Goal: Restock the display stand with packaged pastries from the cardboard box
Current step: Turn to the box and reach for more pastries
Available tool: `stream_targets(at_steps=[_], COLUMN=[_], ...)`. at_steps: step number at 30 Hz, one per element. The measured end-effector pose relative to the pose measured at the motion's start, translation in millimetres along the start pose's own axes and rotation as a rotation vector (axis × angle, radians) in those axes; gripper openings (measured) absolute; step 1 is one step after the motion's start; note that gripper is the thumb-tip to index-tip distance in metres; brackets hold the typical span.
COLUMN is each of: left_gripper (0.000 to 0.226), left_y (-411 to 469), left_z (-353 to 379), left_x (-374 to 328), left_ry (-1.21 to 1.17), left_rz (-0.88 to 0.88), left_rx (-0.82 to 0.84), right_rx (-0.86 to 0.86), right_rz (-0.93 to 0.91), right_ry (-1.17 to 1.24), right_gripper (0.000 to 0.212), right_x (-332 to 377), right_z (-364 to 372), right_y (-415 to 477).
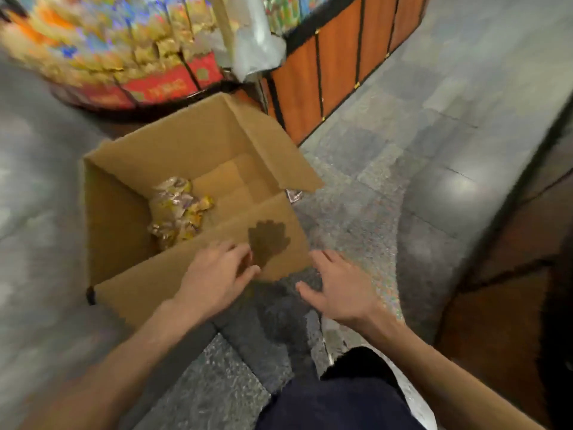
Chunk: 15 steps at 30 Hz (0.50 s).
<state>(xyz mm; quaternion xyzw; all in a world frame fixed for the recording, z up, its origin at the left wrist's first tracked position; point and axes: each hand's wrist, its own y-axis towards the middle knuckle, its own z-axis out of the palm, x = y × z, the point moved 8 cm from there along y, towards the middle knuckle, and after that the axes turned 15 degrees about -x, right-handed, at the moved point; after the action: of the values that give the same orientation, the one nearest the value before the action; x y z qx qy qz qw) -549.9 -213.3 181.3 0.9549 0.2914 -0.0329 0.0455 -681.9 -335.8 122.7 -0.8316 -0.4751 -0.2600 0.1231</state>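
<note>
Floor (387, 169) grey speckled stone; cardboard box (117, 218) beside display stand (161, 86); left hand (214, 277), right hand (341, 293) empty, fingers spread.

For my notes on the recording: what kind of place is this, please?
Most likely a shop or supermarket aisle: a display stand packed with bright snack packets, and a cardboard box of packaged pastries on the floor.

The cardboard box (130, 212) stands on the floor (403, 135), its mouth open from above. The near flap (155, 283) spreads outward under the left hand (214, 274); the far flap (279, 150) juts out on the right side. Pastries (178, 209) crowd the bottom's left; its right lies bare. The display stand (124, 57) and panelled cabinet (325, 72) wall off the far side. The right hand (338, 290) hovers over open floor.
</note>
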Motion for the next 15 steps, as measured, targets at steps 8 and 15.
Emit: stream_targets(at_steps=[8,15], left_gripper=[0.025,0.028], left_y=[39,34], left_z=[64,125], left_x=[148,301], left_ry=[-0.127,-0.268], left_rz=[-0.486,-0.847], left_rx=[0.042,0.05], right_rx=[0.206,0.406], right_rz=[-0.221,-0.248], right_ry=[-0.031,-0.066], right_gripper=[0.046,0.041], right_x=[71,126], right_z=[79,180], right_y=[156,251])
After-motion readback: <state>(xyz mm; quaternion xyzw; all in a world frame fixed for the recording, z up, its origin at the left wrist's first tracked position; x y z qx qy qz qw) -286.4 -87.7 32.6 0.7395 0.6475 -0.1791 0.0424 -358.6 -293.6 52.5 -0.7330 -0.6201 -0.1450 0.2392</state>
